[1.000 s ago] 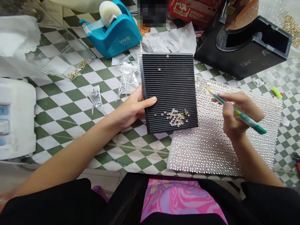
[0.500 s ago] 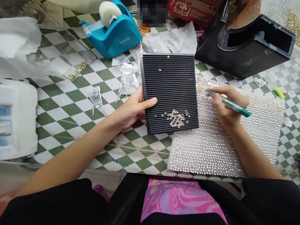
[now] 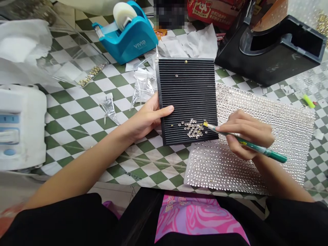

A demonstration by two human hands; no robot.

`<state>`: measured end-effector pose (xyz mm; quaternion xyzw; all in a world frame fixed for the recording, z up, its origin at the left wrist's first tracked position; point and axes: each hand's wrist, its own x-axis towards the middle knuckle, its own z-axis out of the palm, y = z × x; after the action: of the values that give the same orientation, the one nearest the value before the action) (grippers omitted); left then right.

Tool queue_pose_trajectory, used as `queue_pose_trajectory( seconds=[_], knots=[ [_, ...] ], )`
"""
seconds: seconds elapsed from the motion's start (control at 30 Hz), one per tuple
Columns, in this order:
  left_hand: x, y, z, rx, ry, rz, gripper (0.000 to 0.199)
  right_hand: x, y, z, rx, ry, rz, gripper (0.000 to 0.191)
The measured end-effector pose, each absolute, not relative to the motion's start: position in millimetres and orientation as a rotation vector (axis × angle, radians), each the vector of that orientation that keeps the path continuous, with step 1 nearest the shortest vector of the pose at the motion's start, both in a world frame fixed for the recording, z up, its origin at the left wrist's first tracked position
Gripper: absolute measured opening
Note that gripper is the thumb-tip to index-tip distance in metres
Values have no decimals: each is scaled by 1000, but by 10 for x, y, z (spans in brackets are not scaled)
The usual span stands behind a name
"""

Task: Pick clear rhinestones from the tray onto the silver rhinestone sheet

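Note:
My left hand (image 3: 151,118) grips the left edge of a black ridged tray (image 3: 189,92), thumb on top and the other fingers mostly hidden beneath. A pile of small clear rhinestones (image 3: 195,129) lies near the tray's lower edge, with two single pieces near its top. In my right hand (image 3: 246,133) is a green pen-like tool (image 3: 261,149), its yellow tip touching or just above the pile's right side. Under my right hand and the tray's lower right corner lies a white sheet (image 3: 217,167) covered in rows of shiny stones.
A blue tape dispenser (image 3: 130,37) stands behind on the checkered tablecloth (image 3: 151,167). Small clear bags (image 3: 142,85) and white papers (image 3: 189,42) lie behind the tray. A black holder (image 3: 266,58) is at back right, a white device (image 3: 22,130) at left.
My right hand has moved down and the pen's tip has swung left and down, from over the studded sheet to the pile on the tray. The view has shifted slightly.

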<state>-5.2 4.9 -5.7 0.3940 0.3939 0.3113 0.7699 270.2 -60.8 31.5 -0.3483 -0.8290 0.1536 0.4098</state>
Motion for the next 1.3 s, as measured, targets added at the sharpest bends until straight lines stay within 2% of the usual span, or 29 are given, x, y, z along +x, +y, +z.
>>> queue_pose_trajectory(
  seconds=[0.23,0.5,0.8,1.0,1.3],
  knots=[
    [-59,45,-63,901,834,665,63,2698,-626,276,-880,-2122,417,35],
    [-56,37,-45,867,858,671,72,2683,-621,272,-889,-2104,416,34],
    [-57,41,-62,878,827,673,72,2676,-614,267,-852,-2126,451,30],
    [-71,40,-73,880,834,663,74,2675,-620,247,-931,-2101,375,38],
    [-57,47,-68,875,816,681,75,2644,-625,236,-891,-2139,443,38]
  ],
)
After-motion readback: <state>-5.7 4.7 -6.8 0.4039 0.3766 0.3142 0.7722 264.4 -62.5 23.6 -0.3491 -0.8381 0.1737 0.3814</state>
